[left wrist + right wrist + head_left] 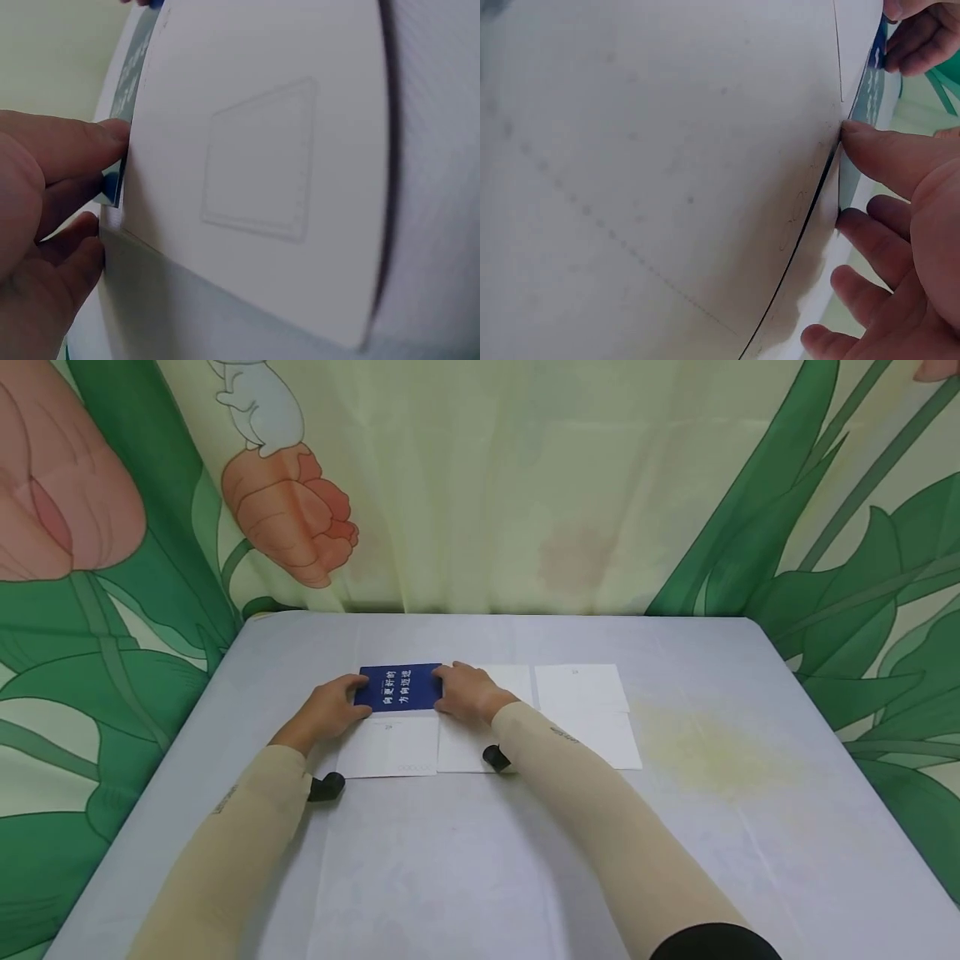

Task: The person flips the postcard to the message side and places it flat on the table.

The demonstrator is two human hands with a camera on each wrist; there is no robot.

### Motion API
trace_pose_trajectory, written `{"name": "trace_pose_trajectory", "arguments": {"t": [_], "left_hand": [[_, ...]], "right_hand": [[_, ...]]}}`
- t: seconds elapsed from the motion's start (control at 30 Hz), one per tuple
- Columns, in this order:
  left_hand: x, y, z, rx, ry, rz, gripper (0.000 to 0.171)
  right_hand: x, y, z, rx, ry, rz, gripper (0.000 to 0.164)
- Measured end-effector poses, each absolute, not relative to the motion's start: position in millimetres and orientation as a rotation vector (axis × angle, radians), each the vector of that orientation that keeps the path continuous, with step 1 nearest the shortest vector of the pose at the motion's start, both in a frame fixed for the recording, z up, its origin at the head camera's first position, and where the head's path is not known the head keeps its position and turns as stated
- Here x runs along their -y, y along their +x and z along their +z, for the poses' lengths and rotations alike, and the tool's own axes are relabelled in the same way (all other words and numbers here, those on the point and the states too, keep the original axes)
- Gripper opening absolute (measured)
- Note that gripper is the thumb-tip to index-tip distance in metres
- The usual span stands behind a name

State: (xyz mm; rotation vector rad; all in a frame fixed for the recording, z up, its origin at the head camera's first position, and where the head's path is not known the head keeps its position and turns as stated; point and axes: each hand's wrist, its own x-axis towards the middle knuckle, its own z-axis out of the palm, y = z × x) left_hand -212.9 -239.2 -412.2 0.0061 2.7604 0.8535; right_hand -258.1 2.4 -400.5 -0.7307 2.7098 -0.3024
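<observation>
A blue postcard point(399, 687) with white printed characters lies in the back left place among white cards. My left hand point(326, 714) holds it at its left edge, with thumb and fingers at the near and far corners. At the opposite edge my right hand point(468, 693) grips the same postcard, its thumb point(877, 154) near the corner. Directly in front lies a white card point(387, 747) with a faint printed box point(259, 169). Another white card point(468, 745) sits to its right, partly under my right forearm.
More white cards continue to the right, including one at the back right point(581, 687). A pale cloth covers the table point(420, 868), with a yellowish stain point(712, 747) on its right side. A printed curtain point(480, 493) hangs behind the far edge.
</observation>
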Motion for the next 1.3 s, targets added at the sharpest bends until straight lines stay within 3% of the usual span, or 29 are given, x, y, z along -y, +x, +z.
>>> {"name": "trace_pose_trajectory", "arguments": {"t": [0.63, 0.83, 1.3], "left_hand": [[241, -217, -413, -2.790, 0.067, 0.645, 0.056], [242, -217, -412, -2.759, 0.017, 0.676, 0.065], [246, -217, -411, -2.739, 0.041, 0.683, 0.060]], "right_hand": [[4, -250, -398, -2.741, -0.836, -0.008, 0.047], [0, -253, -398, -2.721, -0.840, -0.069, 0.047], [-5, -252, -400, -2.684, -0.885, -0.122, 0.053]]}}
